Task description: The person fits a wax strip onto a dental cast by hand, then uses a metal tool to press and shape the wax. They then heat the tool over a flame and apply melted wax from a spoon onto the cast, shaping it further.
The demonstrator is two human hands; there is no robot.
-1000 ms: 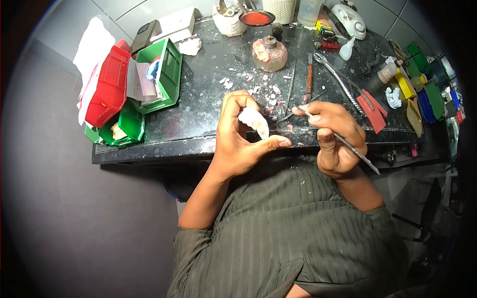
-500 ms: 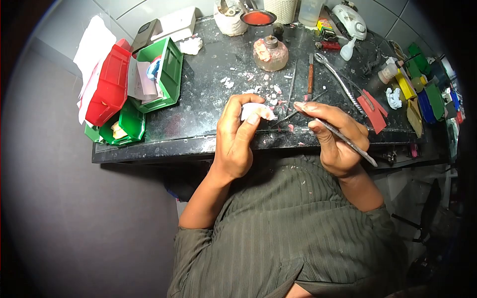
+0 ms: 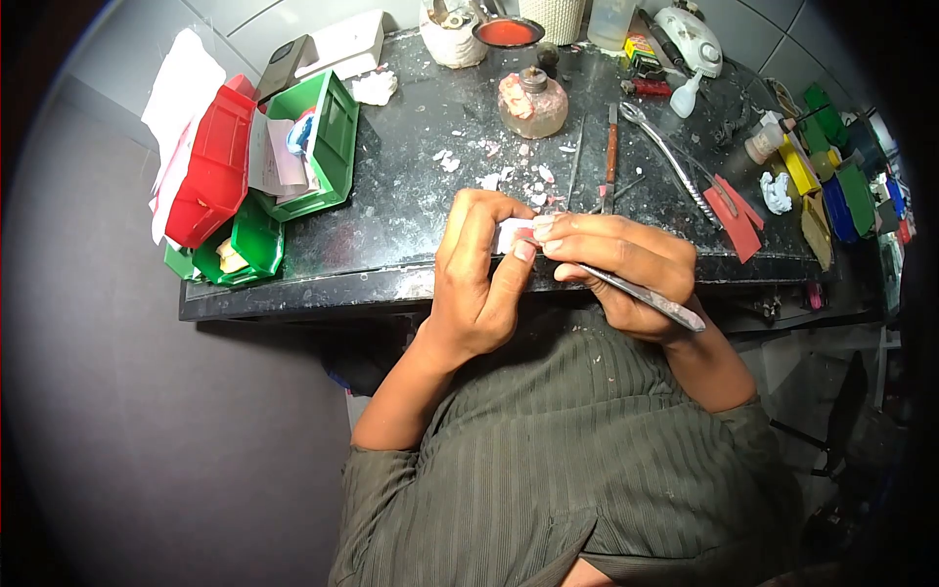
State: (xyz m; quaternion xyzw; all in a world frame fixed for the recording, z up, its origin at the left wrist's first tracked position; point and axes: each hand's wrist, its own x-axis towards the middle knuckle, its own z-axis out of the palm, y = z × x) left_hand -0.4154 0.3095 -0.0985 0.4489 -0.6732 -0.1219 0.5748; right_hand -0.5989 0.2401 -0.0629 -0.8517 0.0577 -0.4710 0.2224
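Note:
My left hand [image 3: 473, 284] is closed around a small white plaster piece with a pink, wax-like patch [image 3: 508, 234], just over the front edge of the workbench [image 3: 381, 289]. Fingers cover much of the piece. Like a pen, a slim metal carving tool [image 3: 653, 301] lies in my right hand [image 3: 636, 259], its flat end sticking out to the lower right. The working tip meets the piece near my left thumb, partly hidden by fingers. White and pink crumbs [image 3: 546, 174] lie on the bench just beyond both hands.
A glass spirit burner [image 3: 533, 106] stands behind the hands. A wooden-handled knife [image 3: 612, 147], metal pliers-like tool [image 3: 675, 161] and pink wax sheets [image 3: 734, 220] lie to the right. Red [image 3: 210, 171] and green bins [image 3: 337, 147] sit left. A pan of red material [image 3: 509, 33] is at the back.
My right hand has moved left and brought the carving tool to the plaster piece. My left hand has shifted slightly right, still holding the piece.

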